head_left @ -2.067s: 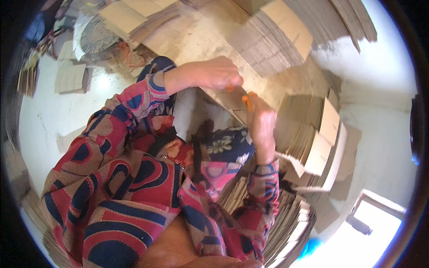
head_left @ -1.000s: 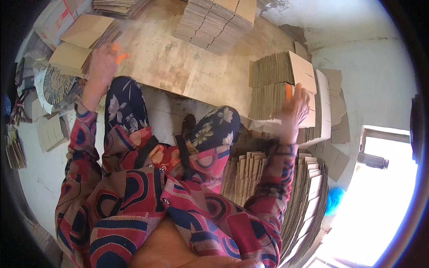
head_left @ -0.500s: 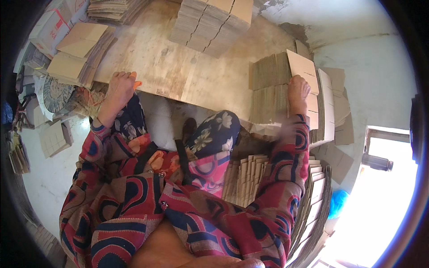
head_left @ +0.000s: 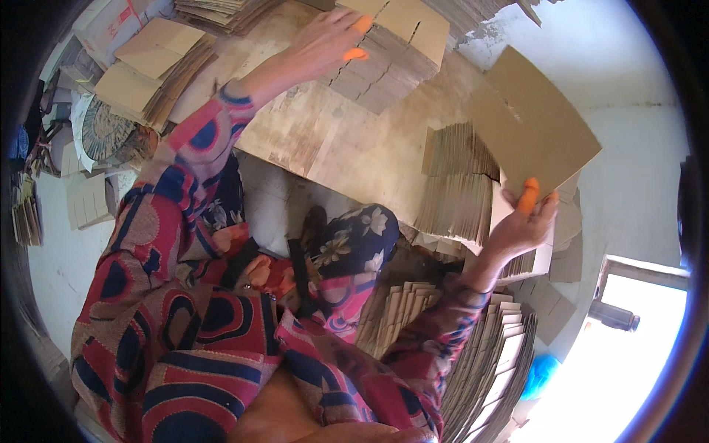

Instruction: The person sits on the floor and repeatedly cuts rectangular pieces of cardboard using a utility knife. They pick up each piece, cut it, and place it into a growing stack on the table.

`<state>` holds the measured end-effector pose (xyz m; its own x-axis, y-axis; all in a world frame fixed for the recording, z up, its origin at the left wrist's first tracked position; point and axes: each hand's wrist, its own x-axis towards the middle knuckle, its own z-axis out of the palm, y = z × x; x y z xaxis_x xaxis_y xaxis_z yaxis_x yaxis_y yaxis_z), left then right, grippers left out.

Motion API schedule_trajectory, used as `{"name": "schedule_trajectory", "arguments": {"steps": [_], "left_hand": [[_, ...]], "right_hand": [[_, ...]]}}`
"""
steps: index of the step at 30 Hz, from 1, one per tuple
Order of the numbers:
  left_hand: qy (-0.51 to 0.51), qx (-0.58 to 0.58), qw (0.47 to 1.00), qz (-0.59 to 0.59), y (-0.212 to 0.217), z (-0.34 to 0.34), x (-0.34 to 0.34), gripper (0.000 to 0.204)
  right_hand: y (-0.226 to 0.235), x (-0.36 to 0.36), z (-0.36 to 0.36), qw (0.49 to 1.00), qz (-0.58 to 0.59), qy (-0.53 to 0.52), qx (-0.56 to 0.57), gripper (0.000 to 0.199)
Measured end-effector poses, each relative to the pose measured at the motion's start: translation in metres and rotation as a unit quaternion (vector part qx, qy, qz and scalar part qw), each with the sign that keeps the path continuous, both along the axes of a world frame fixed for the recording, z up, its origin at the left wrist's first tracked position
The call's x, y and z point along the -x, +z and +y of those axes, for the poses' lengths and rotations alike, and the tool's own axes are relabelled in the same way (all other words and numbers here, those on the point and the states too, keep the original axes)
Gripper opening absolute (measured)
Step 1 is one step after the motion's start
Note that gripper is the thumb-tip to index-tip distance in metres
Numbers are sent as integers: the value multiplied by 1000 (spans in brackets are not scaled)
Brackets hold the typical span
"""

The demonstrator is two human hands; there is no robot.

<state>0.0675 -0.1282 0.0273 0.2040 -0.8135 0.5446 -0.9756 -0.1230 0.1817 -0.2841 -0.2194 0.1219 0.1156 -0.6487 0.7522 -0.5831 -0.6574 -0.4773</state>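
My left hand (head_left: 325, 46) reaches over the near left side of a tall stack of cardboard sheets (head_left: 399, 70) at the far part of the table. Its thumb and fingers are spread, with orange covers on two tips; whether they touch the stack I cannot tell. A flat brown cardboard sheet (head_left: 533, 114) with small slits stands raised and tilted at the right. By its lower edge my right hand (head_left: 530, 225) grips it, orange covers showing on its fingers. Just below and left of that sheet, a row of upright cardboard pieces (head_left: 458, 181) stands on the table's right end.
The wooden table (head_left: 317, 140) lies in front of my knees. More cardboard piles (head_left: 151, 66) are at its left end. Standing cardboard (head_left: 487, 362) fills the space by my right arm. A round patterned object (head_left: 107, 129) is at the left; a bright doorway (head_left: 613, 369) is at the right.
My left hand has moved from the table's near edge up to the far stack. My right hand now holds a cardboard sheet raised off the upright row. The view has shifted slightly.
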Motion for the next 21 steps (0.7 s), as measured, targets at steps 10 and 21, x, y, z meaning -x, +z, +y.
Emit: {"name": "schedule_trajectory", "arguments": {"steps": [10,21], "left_hand": [[-45,-96,976,-193,-17,-90,-39,21],[-197,121,952,-200,-18,-92,-44,9]], "right_hand": [[-62,-15,60,964,-180,57,-187,19],[-78,-15,68,930,-255,104,-242,19]]}}
